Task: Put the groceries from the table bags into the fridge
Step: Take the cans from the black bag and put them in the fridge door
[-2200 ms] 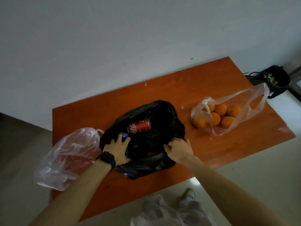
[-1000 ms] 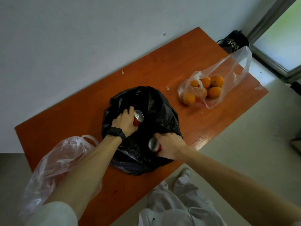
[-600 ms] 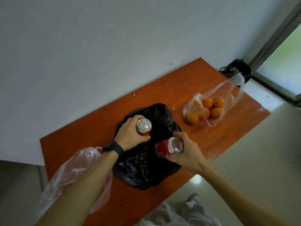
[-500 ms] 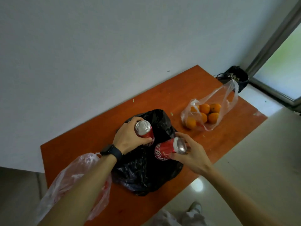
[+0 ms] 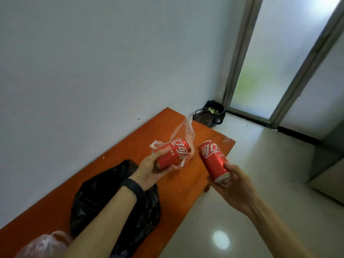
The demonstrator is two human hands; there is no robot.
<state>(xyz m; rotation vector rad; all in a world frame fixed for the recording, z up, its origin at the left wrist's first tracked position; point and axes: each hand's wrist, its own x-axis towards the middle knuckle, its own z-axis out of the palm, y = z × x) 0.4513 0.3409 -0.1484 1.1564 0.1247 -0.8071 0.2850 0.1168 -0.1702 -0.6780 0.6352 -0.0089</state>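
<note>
My left hand (image 5: 151, 169) grips a red cola can (image 5: 174, 152) held above the orange table (image 5: 134, 146). My right hand (image 5: 235, 185) grips a second red cola can (image 5: 213, 159) out past the table's right edge, over the floor. The black plastic bag (image 5: 104, 198) lies slumped on the table under my left forearm. A clear bag (image 5: 183, 131) lies behind the left can, which hides its contents. A pinkish clear bag (image 5: 42, 246) shows at the bottom left.
A black waste basket (image 5: 211, 114) stands on the floor beyond the table's far end, next to a frosted glass door (image 5: 270, 58). A grey cabinet or appliance edge (image 5: 331, 172) stands at the right. Pale glossy floor (image 5: 251, 146) stretches between.
Both hands have lifted a cola can each out of the black bag and carried them up and to the right. The view has swung right toward the door.
</note>
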